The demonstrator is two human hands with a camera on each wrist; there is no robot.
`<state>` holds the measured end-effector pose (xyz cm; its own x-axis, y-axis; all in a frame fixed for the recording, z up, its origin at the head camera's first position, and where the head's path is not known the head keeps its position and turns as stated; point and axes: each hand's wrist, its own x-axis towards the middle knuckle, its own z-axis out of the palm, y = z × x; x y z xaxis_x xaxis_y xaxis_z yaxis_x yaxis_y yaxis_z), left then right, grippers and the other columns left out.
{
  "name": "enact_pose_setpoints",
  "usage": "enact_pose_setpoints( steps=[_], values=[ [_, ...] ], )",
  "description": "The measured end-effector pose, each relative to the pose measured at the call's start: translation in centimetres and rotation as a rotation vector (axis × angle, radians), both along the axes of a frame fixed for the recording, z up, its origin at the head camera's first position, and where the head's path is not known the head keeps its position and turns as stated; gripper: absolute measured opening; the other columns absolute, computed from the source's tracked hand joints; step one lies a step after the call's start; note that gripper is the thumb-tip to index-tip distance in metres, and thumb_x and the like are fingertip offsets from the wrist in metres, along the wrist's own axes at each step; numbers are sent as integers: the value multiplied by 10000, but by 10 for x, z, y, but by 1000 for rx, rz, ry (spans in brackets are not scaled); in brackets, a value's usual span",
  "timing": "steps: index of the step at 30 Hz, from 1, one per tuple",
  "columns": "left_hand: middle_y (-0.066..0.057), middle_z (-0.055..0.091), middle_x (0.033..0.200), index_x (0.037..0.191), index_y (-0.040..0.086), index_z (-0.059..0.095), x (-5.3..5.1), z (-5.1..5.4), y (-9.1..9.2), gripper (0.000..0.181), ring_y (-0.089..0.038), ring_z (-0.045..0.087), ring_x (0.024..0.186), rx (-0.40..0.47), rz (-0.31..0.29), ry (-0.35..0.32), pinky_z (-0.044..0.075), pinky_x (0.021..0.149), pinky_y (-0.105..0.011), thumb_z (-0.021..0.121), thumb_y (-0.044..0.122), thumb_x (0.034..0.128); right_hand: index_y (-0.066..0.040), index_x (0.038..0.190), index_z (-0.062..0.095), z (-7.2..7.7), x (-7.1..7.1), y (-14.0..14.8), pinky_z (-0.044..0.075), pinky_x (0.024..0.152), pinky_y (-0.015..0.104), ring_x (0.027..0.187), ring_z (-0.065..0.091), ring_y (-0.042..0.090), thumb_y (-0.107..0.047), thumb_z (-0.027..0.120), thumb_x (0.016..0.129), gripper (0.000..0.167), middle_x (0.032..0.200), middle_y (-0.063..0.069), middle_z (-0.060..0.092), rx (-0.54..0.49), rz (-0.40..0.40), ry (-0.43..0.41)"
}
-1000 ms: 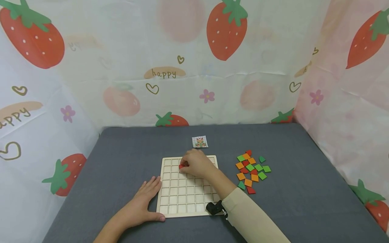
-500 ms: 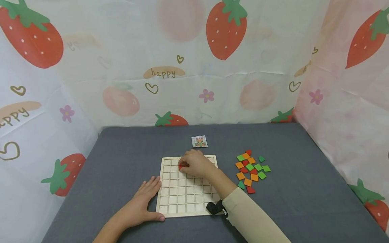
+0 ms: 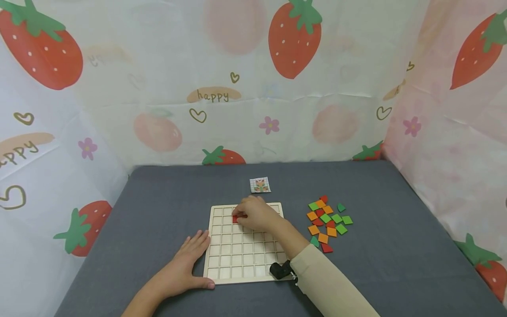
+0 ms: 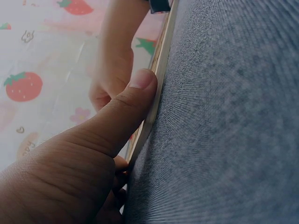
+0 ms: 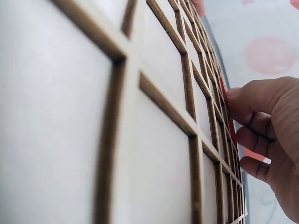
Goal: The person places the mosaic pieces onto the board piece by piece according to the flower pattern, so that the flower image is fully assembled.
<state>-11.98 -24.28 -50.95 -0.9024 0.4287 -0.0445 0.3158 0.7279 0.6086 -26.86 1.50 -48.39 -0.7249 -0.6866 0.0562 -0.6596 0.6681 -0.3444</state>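
A pale wooden grid board (image 3: pixel 225 249) lies flat on the grey cloth. My left hand (image 3: pixel 184 266) rests along its left side, fingers spread and fairly straight, the thumb at the near left corner. In the left wrist view the thumb (image 4: pixel 135 95) touches the board's edge. Over the upper rows, my right hand (image 3: pixel 257 214) holds a small red tile (image 3: pixel 235 219) at a cell with curled fingers. The right wrist view shows the thumb and fingertips against the red piece (image 5: pixel 231 130) at the grid's surface. Part of the tile is hidden under the fingers.
Right of the board lie several loose orange tiles (image 3: pixel 332 231), green tiles (image 3: pixel 341 229) and red tiles (image 3: pixel 326 248). A small printed picture card (image 3: pixel 260 185) lies behind the board. Strawberry-patterned curtains (image 3: pixel 269 141) close off the back and sides.
The red tile looks flatter and squarer in its cell than before. My right hand has shifted only very slightly; my left hand stays in place.
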Motion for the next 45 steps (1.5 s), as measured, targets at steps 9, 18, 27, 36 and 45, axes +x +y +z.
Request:
enact_pose_setpoints(
  steps=[9,18,27,36,45],
  values=[
    [-143,248,1686,1604,16,296,0,1,0,1268,-366,113,1583,4,-7,21,79,1256,-589,814,704,673,-272,1122,791,0,-2,-2,426,914,356,955,545,90,-290,713,969,172,969,-135,664,11,0,2],
    [-103,212,1700,1617,39,270,-1,-1,-2,1286,-310,79,1594,-6,4,-1,-76,1271,-271,819,707,665,-284,1090,794,0,0,-1,384,825,327,854,483,83,-330,726,961,153,887,-143,588,2,-16,24],
    [-129,231,1692,1608,22,286,0,-1,0,1280,-339,102,1589,-6,2,14,21,1281,-464,825,698,665,-269,1032,805,1,2,0,390,805,321,837,494,76,-356,744,945,138,854,-155,598,-2,-36,35],
    [-115,216,1697,1613,28,272,0,-1,-1,1291,-316,88,1592,-9,4,13,-99,1254,-220,826,700,660,-267,1052,806,2,4,-1,399,813,324,844,509,69,-365,751,943,156,883,-134,626,9,-39,56],
    [-113,194,1702,1615,33,267,1,0,-1,1289,-302,81,1594,-6,8,-4,-137,1199,-119,835,682,657,-277,1050,802,2,4,1,421,863,339,857,519,57,-376,753,941,155,890,-152,616,-11,-41,50]
  ],
)
